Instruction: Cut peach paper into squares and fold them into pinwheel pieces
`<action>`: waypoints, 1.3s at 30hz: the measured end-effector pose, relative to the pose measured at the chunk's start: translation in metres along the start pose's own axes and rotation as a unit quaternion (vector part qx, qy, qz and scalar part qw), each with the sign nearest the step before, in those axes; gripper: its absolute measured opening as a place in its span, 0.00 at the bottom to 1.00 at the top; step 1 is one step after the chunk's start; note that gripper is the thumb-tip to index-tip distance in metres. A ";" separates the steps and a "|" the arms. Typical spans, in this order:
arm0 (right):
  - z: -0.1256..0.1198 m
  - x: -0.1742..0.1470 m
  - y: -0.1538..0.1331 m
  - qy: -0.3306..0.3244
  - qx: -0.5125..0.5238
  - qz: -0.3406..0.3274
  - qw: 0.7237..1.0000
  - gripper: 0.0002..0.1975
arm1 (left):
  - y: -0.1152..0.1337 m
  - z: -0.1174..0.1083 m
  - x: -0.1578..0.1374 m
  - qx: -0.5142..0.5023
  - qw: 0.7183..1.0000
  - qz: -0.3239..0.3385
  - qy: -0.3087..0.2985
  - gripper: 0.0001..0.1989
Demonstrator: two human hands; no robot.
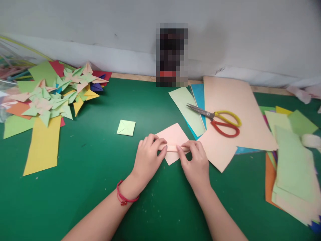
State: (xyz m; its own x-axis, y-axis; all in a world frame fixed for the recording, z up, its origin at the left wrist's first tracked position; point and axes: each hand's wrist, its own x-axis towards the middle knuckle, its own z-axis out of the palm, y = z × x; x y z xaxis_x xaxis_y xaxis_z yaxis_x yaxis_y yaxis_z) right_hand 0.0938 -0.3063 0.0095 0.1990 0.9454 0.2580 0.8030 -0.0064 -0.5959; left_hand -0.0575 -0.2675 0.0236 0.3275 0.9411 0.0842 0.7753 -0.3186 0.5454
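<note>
A narrow folded strip of peach paper (172, 148) lies across a flat peach paper square (175, 133) in the middle of the green table. At the strip's left end, my left hand (150, 155) pinches it between thumb and fingers. My right hand (196, 160) grips the other end the same way, thumb on the near side. Left of my hands rests a small folded light green paper square (126, 128) with crease lines showing. Scissors (213, 117) with one yellow and one red handle lie on papers to the right.
Folded paper stars (45, 102) and coloured sheets pile up at the left, with a yellow sheet (43, 147) beneath. Large peach sheets (230, 97) lie at the back right. Green sheets (294, 164) and a white tape roll (311, 141) are at the far right. A blurred dark object (172, 53) stands against the wall.
</note>
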 end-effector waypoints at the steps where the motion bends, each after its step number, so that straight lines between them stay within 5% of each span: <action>1: 0.000 0.000 0.000 -0.001 -0.004 -0.001 1.000 0.04 | 0.000 0.000 0.000 0.000 1.000 0.001 0.000 0.07; 39: 0.004 -0.001 -0.001 0.017 -0.053 -0.006 0.998 0.07 | -0.002 -0.001 -0.003 -0.001 1.000 -0.003 -0.014 0.08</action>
State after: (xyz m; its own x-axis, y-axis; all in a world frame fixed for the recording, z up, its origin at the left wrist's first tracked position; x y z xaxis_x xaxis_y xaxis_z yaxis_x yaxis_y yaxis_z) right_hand 0.0903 -0.3062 0.0070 0.2067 0.9340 0.2914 0.8598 -0.0312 -0.5097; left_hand -0.0603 -0.2693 0.0227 0.3379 0.9394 0.0580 0.7763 -0.3130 0.5472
